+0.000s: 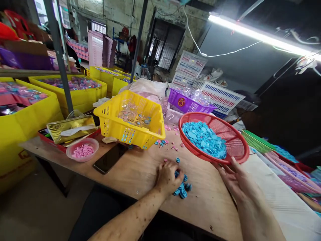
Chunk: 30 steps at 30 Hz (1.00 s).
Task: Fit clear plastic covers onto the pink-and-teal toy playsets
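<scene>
My left hand [168,176] rests on the wooden table, fingers curled round some small blue plastic pieces. More blue plastic pieces [183,192] lie in a loose pile against its thumb side. My right hand [234,179] grips a round red mesh basket [232,134] by its near rim, thumb at the edge and fingers underneath. The basket is tilted and raised off the table at the near side. Inside it lies a heap of blue plastic pieces [204,139]. A single blue piece [178,160] sits just beyond my left hand.
A yellow crate [130,134] with clear plastic parts stands beyond my left hand. Left of it are a dark phone [110,159] and a bowl [94,149] of pink pieces. Behind the basket is a purple crate [189,103]. Small pink pieces [173,147] are scattered midway.
</scene>
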Available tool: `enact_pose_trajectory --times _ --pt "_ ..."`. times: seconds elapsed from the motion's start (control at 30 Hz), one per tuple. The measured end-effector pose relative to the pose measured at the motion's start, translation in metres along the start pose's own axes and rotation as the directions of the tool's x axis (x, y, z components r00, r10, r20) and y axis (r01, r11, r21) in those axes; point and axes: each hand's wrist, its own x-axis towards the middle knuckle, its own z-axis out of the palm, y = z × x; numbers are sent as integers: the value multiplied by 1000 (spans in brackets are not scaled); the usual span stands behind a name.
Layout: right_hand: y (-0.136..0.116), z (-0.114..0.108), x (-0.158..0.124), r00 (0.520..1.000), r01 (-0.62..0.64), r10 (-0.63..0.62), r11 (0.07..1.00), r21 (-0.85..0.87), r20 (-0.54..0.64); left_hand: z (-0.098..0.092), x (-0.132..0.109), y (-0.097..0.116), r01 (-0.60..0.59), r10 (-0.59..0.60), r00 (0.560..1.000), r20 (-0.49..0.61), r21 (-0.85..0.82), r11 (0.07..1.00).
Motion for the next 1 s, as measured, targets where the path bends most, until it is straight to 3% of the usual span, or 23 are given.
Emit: enact_pose_trajectory --times 0.13,0.23,0.4,0.57,0.6,0.67,0.73,0.8,0.9,1.0 --pt "-21 71 -3 988 38 -36 999 -15 152 -1 0 -2 10 -10 1000 19 -9 1000" --pt "-25 124 6 948 120 -95 991 -64 305 -3 0 -3 10 -10 1000 26 -7 1000" --pt "-5 203 17 848 238 -131 960 -147 514 -3 1 -5 12 -12 1000 15 9 1000" --pt "22 253 7 743 430 -188 869 -244 642 2 4 -8 16 -16 1000 4 35 999" --pt "26 260 4 708 517 -232 814 -265 667 3 4 -9 19 -19 1000 1 43 999" --pt "32 270 0 603 719 -334 621 -312 724 4 5 -10 23 -23 1000 -4 53 998" --pt "37 278 -4 454 875 -416 373 -307 788 5 5 -11 23 -23 1000 -9 46 999" --pt "43 284 -9 300 952 -463 204 -229 834 5 5 -11 20 -19 1000 -9 32 999" --pt "52 289 -17 101 993 -509 107 -53 855 4 4 -11 22 -22 1000 -11 23 999" --pt "53 288 -22 -26 996 -524 61 67 851 2 4 -10 24 -23 1000 -17 32 999"
